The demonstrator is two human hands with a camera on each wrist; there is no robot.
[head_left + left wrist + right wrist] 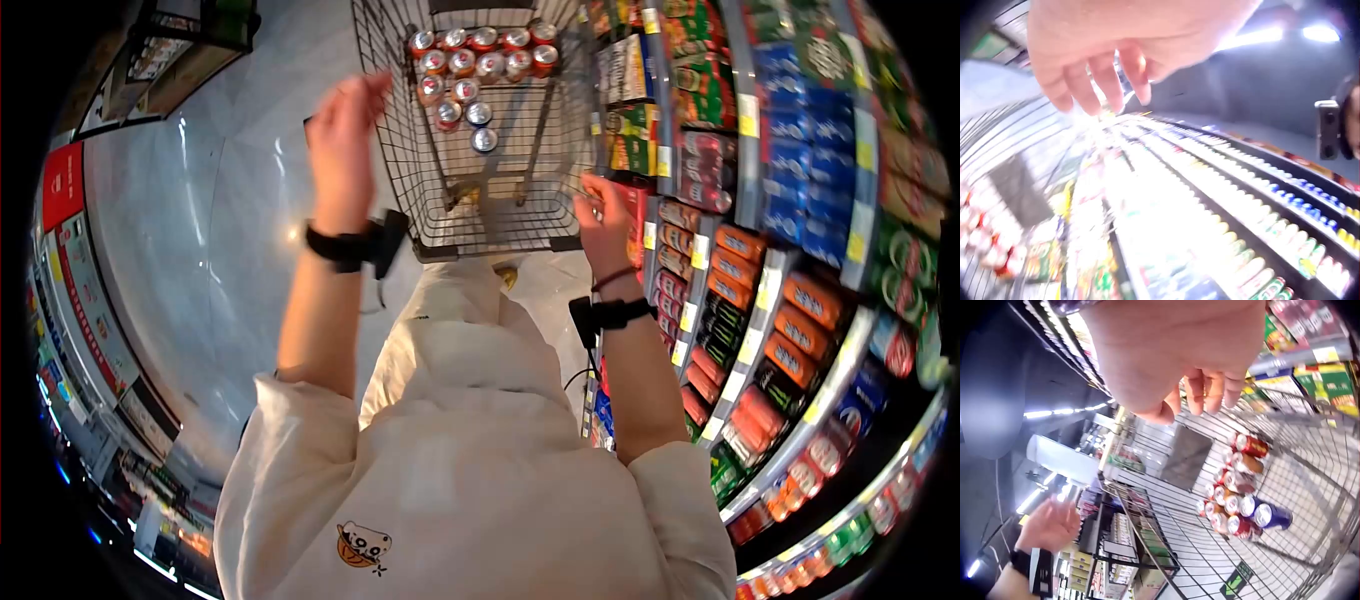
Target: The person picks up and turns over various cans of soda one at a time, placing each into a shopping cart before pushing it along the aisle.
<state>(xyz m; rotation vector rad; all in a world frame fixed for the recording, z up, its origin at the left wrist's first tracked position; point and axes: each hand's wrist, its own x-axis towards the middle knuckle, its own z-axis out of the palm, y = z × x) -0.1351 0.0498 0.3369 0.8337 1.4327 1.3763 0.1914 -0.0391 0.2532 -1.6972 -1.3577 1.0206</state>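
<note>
My left hand (343, 155) is raised beside the left wall of a wire shopping cart (500, 245). In the left wrist view its fingers (1105, 84) hang loosely bent with nothing between them. My right hand (606, 238) is by the cart's near right corner, close to the drink shelves; the right wrist view shows its fingers (1213, 394) relaxed and holding nothing. Red drink cans (461, 64) stand in rows toward the far end of the cart. Two blue cans, the nearer one (484, 139) clearly visible, stand at the front of that group.
Shelves of canned drinks (790, 330) run along the right, with blue multipacks (808, 160) and boxed packs higher up. Pale shiny floor (200, 200) lies to the left, bordered by a red-edged display case (65, 190) and a dark rack (150, 60).
</note>
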